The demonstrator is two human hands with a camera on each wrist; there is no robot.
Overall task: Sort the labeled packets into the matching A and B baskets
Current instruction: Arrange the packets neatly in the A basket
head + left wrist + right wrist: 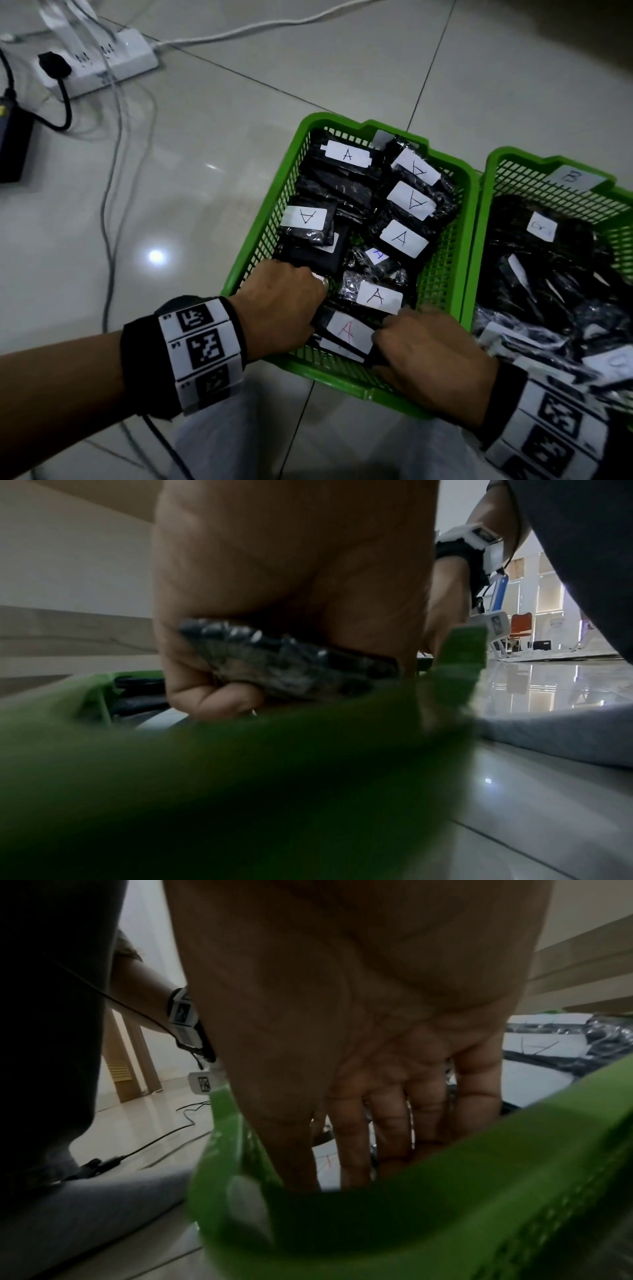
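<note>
While the left hand (279,301) grips a black packet (274,666) and the straight-fingered right hand (428,346) steadies the red-A packet (347,332), both settle packets in the A basket (298,137); releasing comes next.

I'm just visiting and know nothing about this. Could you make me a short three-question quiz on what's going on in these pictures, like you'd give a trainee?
1. True or false: both hands are inside the A basket.
2. Which letter marks the tag on the right-hand basket's far wall? (a) A (b) B (c) C
3. Fill in: the left hand curls its fingers round a black ____.

Key
1. True: the left hand and the right hand both reach in at its near end, either side of the red-lettered A packet.
2. (b) B.
3. Packet, as the left wrist view shows.
</note>
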